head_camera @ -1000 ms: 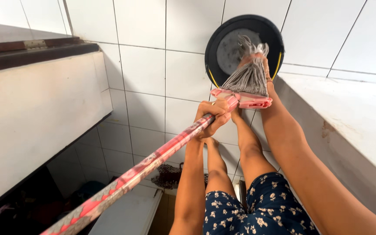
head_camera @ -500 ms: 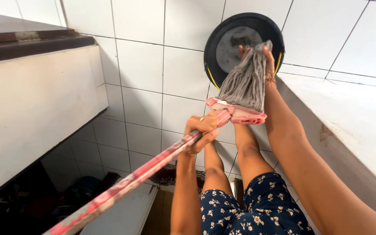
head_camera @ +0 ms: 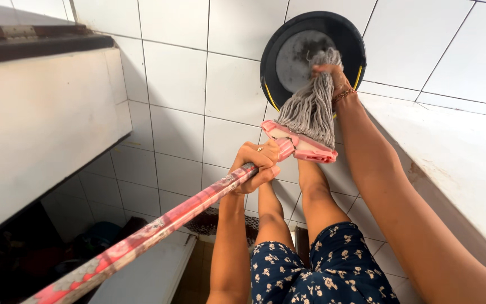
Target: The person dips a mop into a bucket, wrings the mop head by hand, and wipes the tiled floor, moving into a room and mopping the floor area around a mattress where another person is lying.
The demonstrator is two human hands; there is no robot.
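Observation:
My left hand point(head_camera: 256, 164) is closed around the pink patterned mop handle point(head_camera: 158, 225), just behind the pink clamp point(head_camera: 300, 144) of the mop head. The grey mop strands point(head_camera: 309, 111) stretch from the clamp toward a black bucket point(head_camera: 270, 56) that stands on the white tiled floor. Over the bucket's opening, my right hand point(head_camera: 331, 77) grips the strands near their far ends, and a few tips stick out past the fingers. A bracelet is on that wrist.
My bare legs in dark floral shorts point(head_camera: 316, 270) and my feet are under the mop. A white ledge point(head_camera: 40, 124) with a dark edge runs along the left and a white wall point(head_camera: 457, 163) along the right. A dark mat point(head_camera: 206, 222) lies behind my feet.
The handle and my left hand shifted toward the lower left. My right hand went from lying flat along the strands to gripping them near their ends over the bucket.

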